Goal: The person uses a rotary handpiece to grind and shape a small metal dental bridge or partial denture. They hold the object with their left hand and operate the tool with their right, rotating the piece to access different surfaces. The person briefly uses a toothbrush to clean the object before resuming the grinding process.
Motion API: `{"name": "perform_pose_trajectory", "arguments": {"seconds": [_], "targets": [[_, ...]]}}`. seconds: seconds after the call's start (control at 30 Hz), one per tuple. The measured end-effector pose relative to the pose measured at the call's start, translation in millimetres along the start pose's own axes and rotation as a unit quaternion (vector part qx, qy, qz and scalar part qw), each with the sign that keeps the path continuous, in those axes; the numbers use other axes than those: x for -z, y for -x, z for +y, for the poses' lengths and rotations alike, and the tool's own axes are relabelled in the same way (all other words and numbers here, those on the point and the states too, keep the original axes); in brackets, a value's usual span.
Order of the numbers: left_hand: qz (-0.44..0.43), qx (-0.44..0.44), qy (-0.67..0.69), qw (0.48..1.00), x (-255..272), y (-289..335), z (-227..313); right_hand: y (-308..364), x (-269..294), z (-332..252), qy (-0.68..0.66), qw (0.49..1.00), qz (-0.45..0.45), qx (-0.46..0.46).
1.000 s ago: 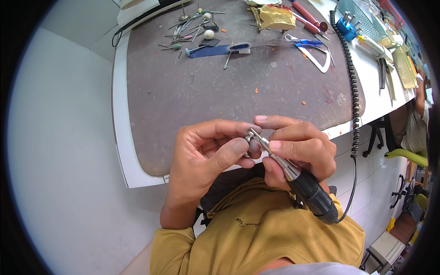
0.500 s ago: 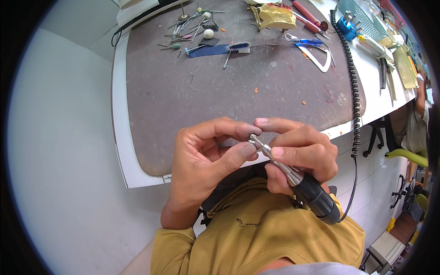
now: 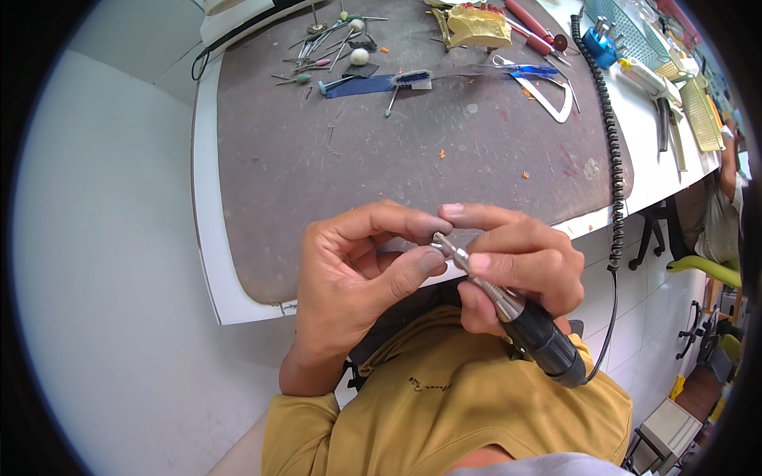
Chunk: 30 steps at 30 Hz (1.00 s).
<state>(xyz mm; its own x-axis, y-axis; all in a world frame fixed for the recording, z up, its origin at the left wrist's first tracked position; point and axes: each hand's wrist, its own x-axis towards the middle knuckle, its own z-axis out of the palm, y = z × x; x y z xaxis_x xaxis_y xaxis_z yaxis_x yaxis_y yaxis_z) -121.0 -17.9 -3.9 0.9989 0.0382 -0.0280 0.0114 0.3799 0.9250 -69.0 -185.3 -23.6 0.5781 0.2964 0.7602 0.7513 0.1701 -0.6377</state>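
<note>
Between the thumb and forefinger of my left hand (image 3: 341, 274) is a small shiny metal piece (image 3: 436, 248), mostly hidden by the fingertips. My right hand (image 3: 532, 258) grips a rotary handpiece (image 3: 546, 341) like a pen, its black body slanting down toward my shirt. The silver nose and thin tip of the handpiece reach the metal piece, though whether they touch cannot be made out. My right forefinger rests against the left forefinger's tip. Both hands are raised at the table's front edge.
Several mounted burs and polishing points (image 3: 321, 51) lie at the far left of the brown mat (image 3: 333, 174). Near them is a small brush (image 3: 411, 78). Farther right are a yellowish dental model (image 3: 480, 28), a white caliper (image 3: 548, 99) and red-handled tools (image 3: 530, 22). A coiled black cord (image 3: 607, 135) hangs over the edge.
Hands and handpiece hold almost the same place. The handpiece's rear end has shifted very slightly left.
</note>
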Motion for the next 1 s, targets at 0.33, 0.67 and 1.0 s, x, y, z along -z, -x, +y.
{"name": "perform_pose_trajectory", "arguments": {"seconds": [0.33,0.67,1.0], "targets": [[0.010,0.004,-0.002,1.000,-1.8,0.4,1.8,0.2,0.3,5.7,0.010,0.999,-0.015,0.044],[0.001,0.002,-0.008,1.000,0.0,0.8,0.7,1.3,-0.5,1.9,0.000,1.000,-0.002,0.010],[-0.002,0.009,0.002,1.000,-0.5,0.3,1.8,1.8,-0.2,2.1,-0.004,1.000,0.002,0.006]]}}
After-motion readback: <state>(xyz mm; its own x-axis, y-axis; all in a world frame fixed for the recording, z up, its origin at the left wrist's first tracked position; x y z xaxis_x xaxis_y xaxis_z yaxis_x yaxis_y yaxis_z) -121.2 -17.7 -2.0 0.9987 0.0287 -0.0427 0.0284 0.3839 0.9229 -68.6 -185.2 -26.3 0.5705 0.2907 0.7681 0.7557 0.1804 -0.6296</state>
